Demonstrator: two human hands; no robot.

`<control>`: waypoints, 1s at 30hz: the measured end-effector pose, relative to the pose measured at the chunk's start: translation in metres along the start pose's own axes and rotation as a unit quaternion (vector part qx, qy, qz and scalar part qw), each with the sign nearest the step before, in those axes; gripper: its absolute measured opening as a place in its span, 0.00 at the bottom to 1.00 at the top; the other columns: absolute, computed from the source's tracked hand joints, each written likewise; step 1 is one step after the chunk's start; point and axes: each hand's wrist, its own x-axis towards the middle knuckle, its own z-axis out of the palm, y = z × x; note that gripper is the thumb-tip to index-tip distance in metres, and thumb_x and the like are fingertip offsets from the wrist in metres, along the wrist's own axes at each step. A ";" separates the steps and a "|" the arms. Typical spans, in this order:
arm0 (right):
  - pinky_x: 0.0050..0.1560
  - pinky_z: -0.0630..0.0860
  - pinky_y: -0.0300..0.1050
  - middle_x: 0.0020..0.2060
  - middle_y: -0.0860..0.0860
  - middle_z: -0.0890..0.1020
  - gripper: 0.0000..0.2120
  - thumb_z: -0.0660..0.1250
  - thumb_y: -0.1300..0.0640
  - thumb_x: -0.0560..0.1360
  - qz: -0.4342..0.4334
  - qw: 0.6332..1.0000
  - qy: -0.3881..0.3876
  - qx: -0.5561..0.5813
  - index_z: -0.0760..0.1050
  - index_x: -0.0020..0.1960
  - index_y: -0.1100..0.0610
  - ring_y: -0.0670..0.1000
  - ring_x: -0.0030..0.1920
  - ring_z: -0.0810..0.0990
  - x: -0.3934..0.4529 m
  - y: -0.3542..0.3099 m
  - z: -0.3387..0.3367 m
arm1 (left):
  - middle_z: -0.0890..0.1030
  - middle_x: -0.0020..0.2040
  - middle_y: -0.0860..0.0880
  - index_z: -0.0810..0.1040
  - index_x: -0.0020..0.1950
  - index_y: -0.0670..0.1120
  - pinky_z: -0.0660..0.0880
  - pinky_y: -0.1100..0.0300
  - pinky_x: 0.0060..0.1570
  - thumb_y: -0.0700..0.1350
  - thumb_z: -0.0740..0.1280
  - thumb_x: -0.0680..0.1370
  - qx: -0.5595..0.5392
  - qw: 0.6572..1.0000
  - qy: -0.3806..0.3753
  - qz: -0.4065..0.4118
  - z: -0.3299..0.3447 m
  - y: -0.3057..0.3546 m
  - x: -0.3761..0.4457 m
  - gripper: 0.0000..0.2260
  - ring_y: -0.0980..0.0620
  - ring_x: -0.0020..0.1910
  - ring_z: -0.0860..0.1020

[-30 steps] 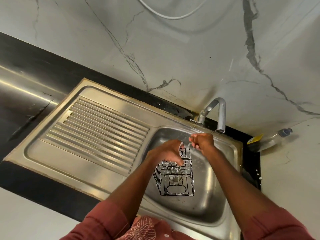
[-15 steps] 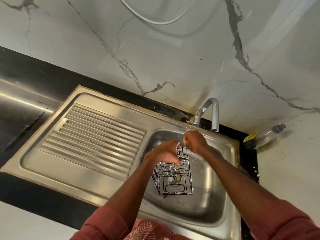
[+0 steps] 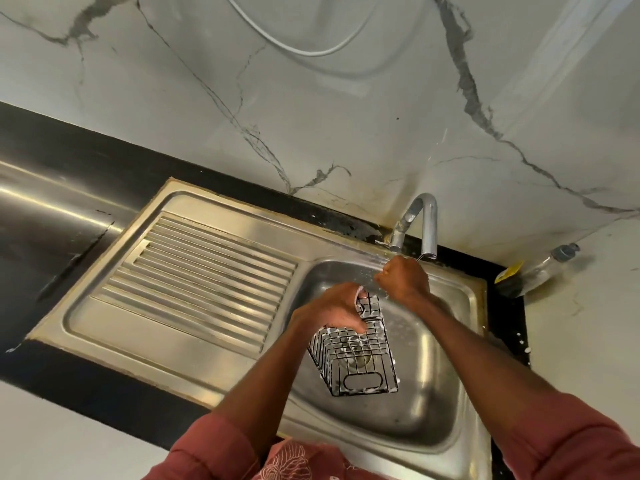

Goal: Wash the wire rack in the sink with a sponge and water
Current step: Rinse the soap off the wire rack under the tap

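While the left hand [image 3: 332, 308] is gripping the far end of a sudsy black wire rack [image 3: 356, 355] over the steel sink basin [image 3: 433, 403], the right hand [image 3: 403, 278] is curling into a fist under the curved chrome tap [image 3: 424, 221]; what it holds cannot be seen.

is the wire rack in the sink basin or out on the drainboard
In the basin: the wire rack sits inside the sink bowl, gripped by the left hand.

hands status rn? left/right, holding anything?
Left hand: grips the wire rack at its top edge.
Right hand: fist under the tap; contents cannot be told.
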 end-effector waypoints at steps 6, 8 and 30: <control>0.43 0.72 0.42 0.48 0.49 0.82 0.15 0.65 0.70 0.73 -0.072 0.975 -0.158 0.141 0.81 0.48 0.52 0.51 0.48 0.79 -0.012 0.020 -0.003 | 0.75 0.71 0.47 0.69 0.75 0.44 0.71 0.58 0.67 0.41 0.82 0.68 0.019 1.000 0.022 0.007 0.012 -0.002 -0.002 0.38 0.47 0.69 0.75; 0.55 0.77 0.47 0.64 0.50 0.78 0.28 0.67 0.69 0.73 -0.079 0.949 -0.247 0.182 0.76 0.67 0.46 0.51 0.62 0.77 -0.024 0.035 -0.016 | 0.76 0.70 0.47 0.69 0.75 0.43 0.70 0.60 0.63 0.40 0.82 0.69 0.019 0.999 0.022 0.017 0.013 0.001 -0.001 0.38 0.48 0.67 0.75; 0.44 0.78 0.40 0.62 0.48 0.77 0.39 0.78 0.63 0.66 0.100 0.906 -0.046 0.410 0.70 0.73 0.50 0.46 0.53 0.77 -0.101 0.105 -0.012 | 0.84 0.55 0.41 0.82 0.57 0.40 0.56 0.46 0.79 0.64 0.66 0.75 -0.427 0.889 -0.124 -0.107 0.003 0.056 0.119 0.28 0.43 0.57 0.81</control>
